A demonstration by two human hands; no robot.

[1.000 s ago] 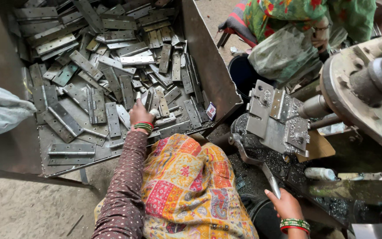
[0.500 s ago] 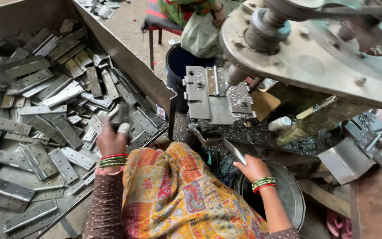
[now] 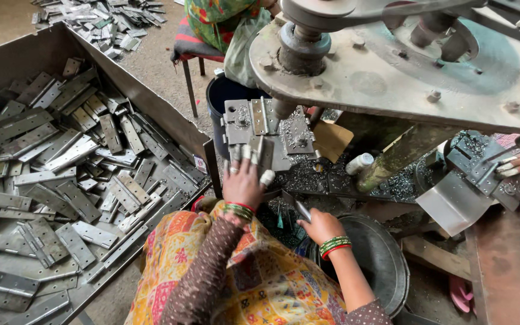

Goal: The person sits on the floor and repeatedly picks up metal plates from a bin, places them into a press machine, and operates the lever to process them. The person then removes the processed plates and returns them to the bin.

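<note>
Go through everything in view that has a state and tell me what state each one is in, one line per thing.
left hand: open, taped fingers on the jig plate
right hand: closed around a thin metal tool
metal tool: held, angled up toward the machine
hinge: lying opened flat on the jig plate
jig plate: littered with metal shavings
bin: heaped with loose hinges
metal bowl: contents unclear

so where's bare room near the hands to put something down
Free patches: the round metal pan right of the right hand, and the bare floor between the hinge bin and the stool. Crowded: the bin, and the jig plate under the left hand, strewn with shavings.
</note>
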